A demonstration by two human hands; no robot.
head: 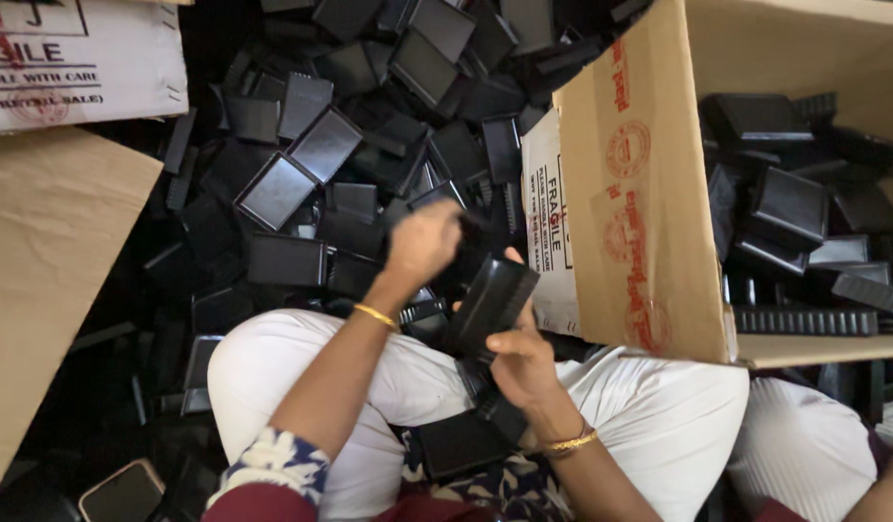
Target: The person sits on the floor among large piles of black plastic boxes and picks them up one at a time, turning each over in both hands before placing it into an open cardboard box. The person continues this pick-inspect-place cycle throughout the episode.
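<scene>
My right hand (521, 362) grips a black rectangular plastic casing (492, 302), held tilted above my lap. My left hand (423, 242) is closed over a small black part (471, 224) just above that casing, at the near edge of the pile; the hand is blurred. A large heap of black plastic casings and flat lids (302, 164) covers the floor in front of me. Another black casing (458, 443) lies in my lap between my knees, which are in white cloth.
An open cardboard box (649, 193) at the right holds several more black casings (790, 208). A second printed carton (79, 63) sits at the top left, with a brown cardboard flap (50, 280) below it. Another person's white-clad knee (804, 445) is at the lower right.
</scene>
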